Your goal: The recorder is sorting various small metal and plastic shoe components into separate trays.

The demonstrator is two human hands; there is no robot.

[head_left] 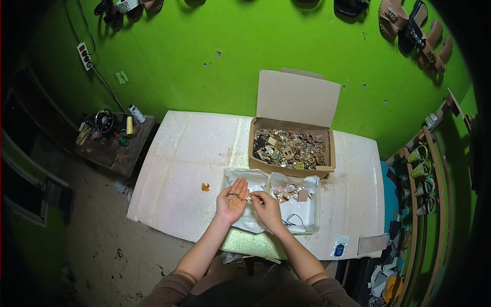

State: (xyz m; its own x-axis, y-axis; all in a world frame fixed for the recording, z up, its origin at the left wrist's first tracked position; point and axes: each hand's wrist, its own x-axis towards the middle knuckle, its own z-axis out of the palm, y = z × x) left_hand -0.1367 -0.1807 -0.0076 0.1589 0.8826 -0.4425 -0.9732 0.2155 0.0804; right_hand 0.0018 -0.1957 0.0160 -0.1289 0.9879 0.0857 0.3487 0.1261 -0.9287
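Gold trinket (247,197), apparently light and stiff

Remotely, I saw it lying across the left hand (233,204), palm up, fingers extended, above the left tray (258,177). The right hand (267,206) seemed to pinch its right end. I judged it slick, possibly brittle, best gripped by its edges. Alongside stood the right tray (308,212), holding shiny pieces (284,192); behind, a carton (286,170) held heaped trinkets (295,148).

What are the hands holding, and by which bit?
A gold trinket: the right hand pinches its right end, above the open left hand's palm.
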